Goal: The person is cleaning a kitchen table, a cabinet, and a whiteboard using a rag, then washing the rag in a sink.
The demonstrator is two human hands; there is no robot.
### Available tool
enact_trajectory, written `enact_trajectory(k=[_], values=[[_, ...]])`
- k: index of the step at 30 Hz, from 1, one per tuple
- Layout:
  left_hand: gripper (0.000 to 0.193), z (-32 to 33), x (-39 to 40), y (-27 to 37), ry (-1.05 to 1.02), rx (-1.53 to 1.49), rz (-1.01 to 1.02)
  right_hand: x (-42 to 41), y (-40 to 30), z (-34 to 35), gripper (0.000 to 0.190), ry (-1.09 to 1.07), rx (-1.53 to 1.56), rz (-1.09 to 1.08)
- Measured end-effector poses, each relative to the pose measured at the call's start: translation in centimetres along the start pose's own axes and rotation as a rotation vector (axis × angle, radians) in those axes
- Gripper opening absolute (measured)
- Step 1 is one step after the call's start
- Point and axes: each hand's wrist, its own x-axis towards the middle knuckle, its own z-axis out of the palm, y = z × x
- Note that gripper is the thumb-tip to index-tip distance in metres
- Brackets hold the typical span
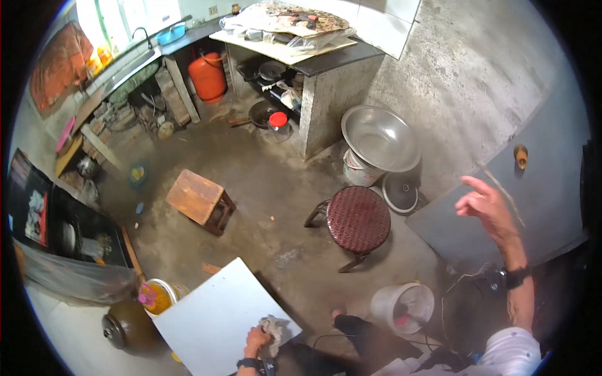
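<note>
My left hand point(257, 340) presses a crumpled grey-beige cloth point(272, 334) on the white board or tabletop point(221, 310), near its right corner. My right hand point(480, 205) is raised in the air at the right, index finger extended and the other fingers curled, with nothing seen in it. Behind it stands a grey door panel point(555, 202) with a brass-coloured knob point(520, 157). Dark bands circle both wrists.
A red round stool point(358, 219) and a wooden stool point(195, 196) stand on the floor. A white bucket point(380, 301) is near my legs. A big metal basin point(381, 138) rests on another bucket. An oil jug point(157, 298) and a brown jar point(134, 326) stand left of the board.
</note>
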Motion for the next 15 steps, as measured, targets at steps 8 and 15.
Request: enact_trajectory(k=[8,15], values=[[0.046,-5.5,7.6,11.2,0.005,0.003,0.074,-5.2,-3.6,-9.4,0.065,0.382,-0.157,-0.072],[0.045,-13.9,14.2,16.1,0.095,0.007,0.238,-10.1,-1.7,-15.3,0.052,0.951,-0.114,-0.185]])
